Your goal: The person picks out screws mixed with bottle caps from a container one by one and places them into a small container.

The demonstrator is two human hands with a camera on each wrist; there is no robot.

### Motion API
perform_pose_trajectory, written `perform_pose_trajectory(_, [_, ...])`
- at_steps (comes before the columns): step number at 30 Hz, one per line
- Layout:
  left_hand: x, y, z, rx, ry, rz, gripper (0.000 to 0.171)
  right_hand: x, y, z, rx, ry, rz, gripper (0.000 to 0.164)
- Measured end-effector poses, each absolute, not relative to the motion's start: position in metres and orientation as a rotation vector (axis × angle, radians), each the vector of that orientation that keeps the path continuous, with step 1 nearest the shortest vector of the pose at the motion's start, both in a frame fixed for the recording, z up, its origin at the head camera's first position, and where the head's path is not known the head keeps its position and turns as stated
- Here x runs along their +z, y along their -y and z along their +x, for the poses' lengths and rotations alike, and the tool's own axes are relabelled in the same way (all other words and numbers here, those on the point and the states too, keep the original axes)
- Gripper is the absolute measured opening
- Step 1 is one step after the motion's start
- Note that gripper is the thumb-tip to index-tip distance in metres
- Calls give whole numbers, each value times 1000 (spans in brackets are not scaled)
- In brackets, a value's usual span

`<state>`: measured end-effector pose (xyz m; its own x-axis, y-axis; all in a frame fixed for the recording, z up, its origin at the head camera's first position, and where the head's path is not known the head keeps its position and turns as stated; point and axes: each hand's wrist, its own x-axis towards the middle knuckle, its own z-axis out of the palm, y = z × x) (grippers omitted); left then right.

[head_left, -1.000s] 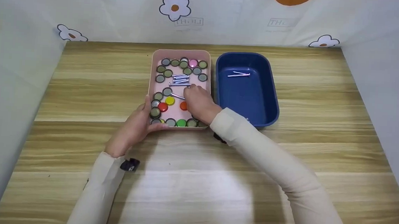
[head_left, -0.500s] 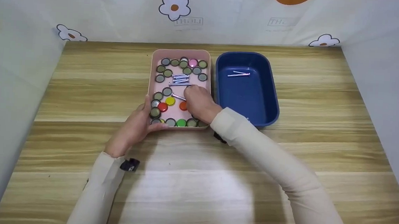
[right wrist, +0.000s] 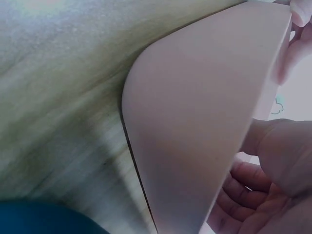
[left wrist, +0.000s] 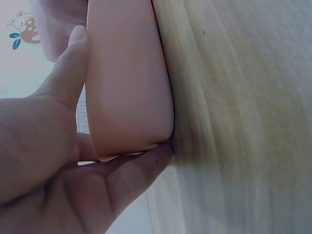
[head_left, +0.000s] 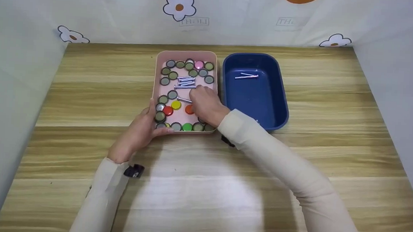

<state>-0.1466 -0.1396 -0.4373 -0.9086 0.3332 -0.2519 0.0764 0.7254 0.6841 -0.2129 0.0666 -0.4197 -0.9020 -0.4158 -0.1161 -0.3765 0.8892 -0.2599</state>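
Note:
My left hand (head_left: pixel 137 135) holds the near left corner of a pink tray (head_left: pixel 187 54), thumb on the rim and fingers along the outer wall. My right hand (head_left: pixel 207 105) reaches inside the tray with curled fingers; its fingertips are hidden, so I cannot tell whether they pinch anything. Just left of its knuckles lie a silver nail-like rod (head_left: pixel 184 87) with a flat head and another silver rod (head_left: pixel 183 100). A small stack of such rods (head_left: pixel 186 81) lies farther back. An orange bottle cap (head_left: pixel 189 109) is partly under the right hand. A yellow bottle cap (head_left: pixel 176 104) sits farther left.
Several bottle caps line the tray, including a pink cap (head_left: pixel 199 65), a red cap (head_left: pixel 168 110) and a green cap (head_left: pixel 187 126). Right beside it stands a blue bin (head_left: pixel 283 95) with a few silver rods (head_left: pixel 246 76) inside. Both containers rest on a wood-grain table (head_left: pixel 333 145).

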Motion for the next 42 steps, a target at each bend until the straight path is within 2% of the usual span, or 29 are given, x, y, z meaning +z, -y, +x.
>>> perform_pose_trajectory(3, [-438,140,-147,999,-2566,316,116,-417,-66,-212,-329,-2884,-615,19])
perform_pose_trajectory(12, [-440,142,-150,1151,-2499,300,102,-411,-66,-210,-190,-2879,-675,22])
perform_pose_trajectory(27, [-439,140,-149,1041,-2560,323,114,-396,-82,-217,-142,-2723,-844,30])
perform_pose_trajectory(39, [-439,140,-151,1055,-2535,282,111,-391,-93,-219,-288,-2648,-866,29])
perform_pose_trajectory(42, [-439,140,-152,1097,-2515,257,105,-389,-98,-221,-351,-2641,-872,28])
